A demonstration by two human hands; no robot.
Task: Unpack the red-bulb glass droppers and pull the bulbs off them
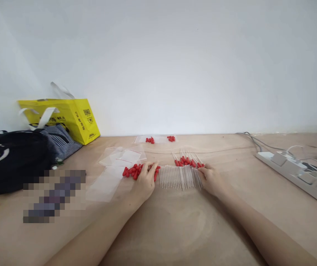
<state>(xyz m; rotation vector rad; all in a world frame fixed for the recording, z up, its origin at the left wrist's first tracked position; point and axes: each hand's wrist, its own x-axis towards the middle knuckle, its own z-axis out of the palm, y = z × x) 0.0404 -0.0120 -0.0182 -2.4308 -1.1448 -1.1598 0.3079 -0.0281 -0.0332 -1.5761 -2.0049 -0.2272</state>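
Observation:
A row of thin clear tubes [175, 177] lies side by side on the wooden table in front of me. My left hand [146, 181] is at the row's left end, over the edge of a pile of small red rubber bulbs [132, 171], its fingers bent and closed on a red bulb. At the right end, my right hand [209, 180] pinches a clear tube between thumb and fingertips. Just behind the row lie several tubes with red bulbs on their ends [186, 160], pointing away from me. My fingers partly hide the bulbs and tubes they touch.
Flat clear plastic bags [105, 183] lie left of the pile. By the wall is another bag [159, 139] with red bulbs. A yellow bag [77, 120], a black bag [14, 159] and a striped pouch [60, 142] stand left. A white power strip [297, 177] with cables lies right.

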